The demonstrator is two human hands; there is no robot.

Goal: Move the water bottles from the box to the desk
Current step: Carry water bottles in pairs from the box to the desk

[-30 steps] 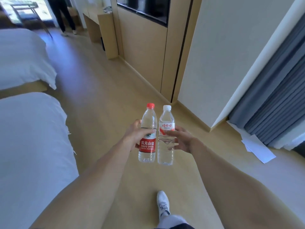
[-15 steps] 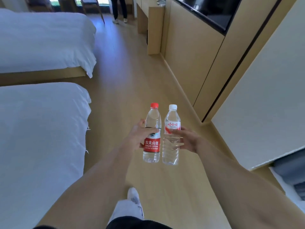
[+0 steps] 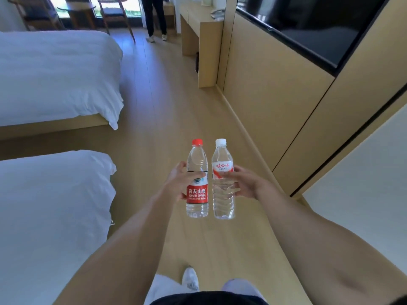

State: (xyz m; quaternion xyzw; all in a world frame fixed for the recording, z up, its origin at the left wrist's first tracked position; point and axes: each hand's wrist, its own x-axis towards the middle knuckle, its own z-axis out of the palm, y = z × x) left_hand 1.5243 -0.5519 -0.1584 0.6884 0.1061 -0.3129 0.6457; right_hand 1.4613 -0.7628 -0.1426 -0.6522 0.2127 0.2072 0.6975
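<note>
My left hand [image 3: 179, 182] grips a clear water bottle with a red cap and red label [image 3: 197, 194], held upright in front of me. Right beside it, my right hand [image 3: 246, 183] grips a second clear water bottle with a white cap and white-and-red label [image 3: 222, 201], also upright. The two bottles nearly touch, held above the wooden floor. A light wooden desk [image 3: 203, 25] stands far ahead along the right wall. No box is in view.
Two white beds [image 3: 55, 73] [image 3: 50, 216] line the left side. A wooden wall panel with a dark screen [image 3: 312, 29] runs along the right. Another person's legs [image 3: 155, 16] stand near the desk, with chairs [image 3: 114, 14] by the window. The floor aisle between runs straight ahead.
The view has swung left and forward down the aisle; the curtain and papers on the right are gone from sight and the desk is closer. Both bottles stay held the same way.
</note>
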